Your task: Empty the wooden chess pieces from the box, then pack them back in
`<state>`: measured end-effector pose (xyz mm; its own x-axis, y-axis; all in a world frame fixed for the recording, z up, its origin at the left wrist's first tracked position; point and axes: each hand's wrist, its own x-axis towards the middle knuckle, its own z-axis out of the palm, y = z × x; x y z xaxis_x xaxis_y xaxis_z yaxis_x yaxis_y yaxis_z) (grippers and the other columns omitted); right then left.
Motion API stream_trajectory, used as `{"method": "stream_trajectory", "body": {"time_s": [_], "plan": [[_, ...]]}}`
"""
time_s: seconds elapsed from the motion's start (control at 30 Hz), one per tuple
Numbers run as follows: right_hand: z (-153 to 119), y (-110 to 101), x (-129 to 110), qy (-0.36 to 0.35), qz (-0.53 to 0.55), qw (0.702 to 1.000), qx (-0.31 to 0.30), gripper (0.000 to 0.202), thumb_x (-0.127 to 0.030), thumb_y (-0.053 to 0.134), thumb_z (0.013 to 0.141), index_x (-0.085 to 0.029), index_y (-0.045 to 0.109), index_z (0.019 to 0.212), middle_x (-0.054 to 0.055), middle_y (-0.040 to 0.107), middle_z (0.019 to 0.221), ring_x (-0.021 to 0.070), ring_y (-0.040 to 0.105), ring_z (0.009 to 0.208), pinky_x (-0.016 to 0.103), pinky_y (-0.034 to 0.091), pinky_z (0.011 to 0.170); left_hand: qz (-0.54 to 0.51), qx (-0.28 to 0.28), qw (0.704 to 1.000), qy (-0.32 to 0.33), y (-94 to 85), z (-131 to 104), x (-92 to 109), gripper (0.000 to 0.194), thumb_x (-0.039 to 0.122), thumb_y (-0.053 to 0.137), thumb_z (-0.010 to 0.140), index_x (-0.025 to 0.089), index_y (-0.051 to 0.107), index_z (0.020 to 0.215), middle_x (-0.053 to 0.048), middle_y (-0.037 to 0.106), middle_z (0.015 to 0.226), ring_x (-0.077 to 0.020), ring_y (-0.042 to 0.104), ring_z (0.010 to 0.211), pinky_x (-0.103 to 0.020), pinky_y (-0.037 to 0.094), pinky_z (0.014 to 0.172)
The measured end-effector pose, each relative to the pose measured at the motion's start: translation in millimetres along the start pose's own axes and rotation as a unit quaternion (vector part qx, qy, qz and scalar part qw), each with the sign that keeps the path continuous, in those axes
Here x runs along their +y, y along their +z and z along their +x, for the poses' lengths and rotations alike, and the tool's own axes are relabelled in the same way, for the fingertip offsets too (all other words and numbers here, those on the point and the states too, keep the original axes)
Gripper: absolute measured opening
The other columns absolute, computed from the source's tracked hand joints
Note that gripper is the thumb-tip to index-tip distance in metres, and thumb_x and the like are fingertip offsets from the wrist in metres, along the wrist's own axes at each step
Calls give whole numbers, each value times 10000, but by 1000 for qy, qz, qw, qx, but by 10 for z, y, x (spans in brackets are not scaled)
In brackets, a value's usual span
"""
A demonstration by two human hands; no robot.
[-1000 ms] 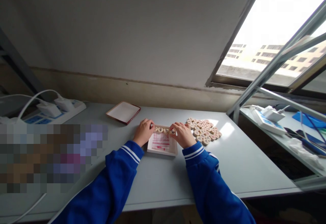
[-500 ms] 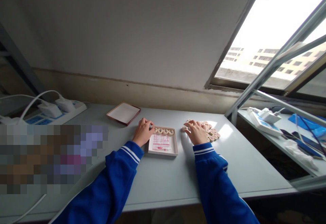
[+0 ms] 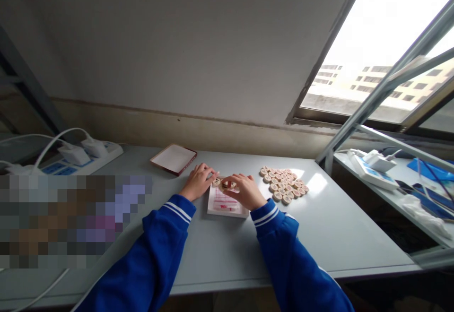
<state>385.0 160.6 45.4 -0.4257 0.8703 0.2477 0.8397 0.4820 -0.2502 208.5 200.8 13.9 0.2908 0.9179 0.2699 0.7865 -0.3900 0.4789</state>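
The shallow white box (image 3: 217, 214) lies on the table with a red-printed paper (image 3: 225, 199) inside. A round wooden Chinese chess piece (image 3: 217, 181) shows at its far left corner, black character up. My right hand (image 3: 246, 190) is over the right part of the box, thumb and fingers pinching a chess piece (image 3: 229, 185) just above the far row. My fingers hide most of that row. My left hand (image 3: 199, 179) rests at the box's far left edge, fingers stretched toward the corner piece and holding nothing visible. Several loose chess pieces (image 3: 283, 184) lie flat right of the box.
The box lid (image 3: 173, 158) lies open side up behind my left hand. A power strip (image 3: 101, 158) with plugs and white cables is at the far left. A metal post (image 3: 328, 160) and a second desk (image 3: 390, 172) stand to the right.
My right hand has moved left from the loose pieces to above the box, bringing a chess piece. My left hand has loosened its fingers at the box corner.
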Motion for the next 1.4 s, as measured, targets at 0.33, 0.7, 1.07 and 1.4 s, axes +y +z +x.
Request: {"method": "stream_trajectory", "body": {"time_s": [0.33,0.7,1.07,1.4], "plan": [[-142,-165,372,118,-151,980,59,285,-183,528,779,-246,527,1056,37,607,987,191,519,916,320,298,733,-25,-93,995,37,-76,-45,6,505,470,591,669,197,510,1087,-69,426,1049,-238,412,1079,-370,327,970],[-417,-55,1009,198,-240,950,33,168,-326,444,820,-208,563,831,72,587,1029,247,460,987,385,280,763,-20,-112,993,29,-63,-66,16,462,377,589,673,209,487,1091,-69,429,1084,-245,399,1083,-385,343,947],[-296,-203,539,151,-92,981,85,132,-348,527,785,-245,586,842,7,664,872,205,558,832,351,277,735,-30,-84,996,18,-23,-77,31,452,488,221,866,223,451,1150,-75,466,1095,-225,413,1055,-425,329,951],[-91,41,-83,16,-103,991,89,248,-297,597,759,-246,543,996,16,596,1036,164,536,900,306,304,746,-24,-81,996,-15,76,-86,130,403,492,281,850,242,470,1103,-74,456,1114,-228,410,1079,-407,350,922]]}}
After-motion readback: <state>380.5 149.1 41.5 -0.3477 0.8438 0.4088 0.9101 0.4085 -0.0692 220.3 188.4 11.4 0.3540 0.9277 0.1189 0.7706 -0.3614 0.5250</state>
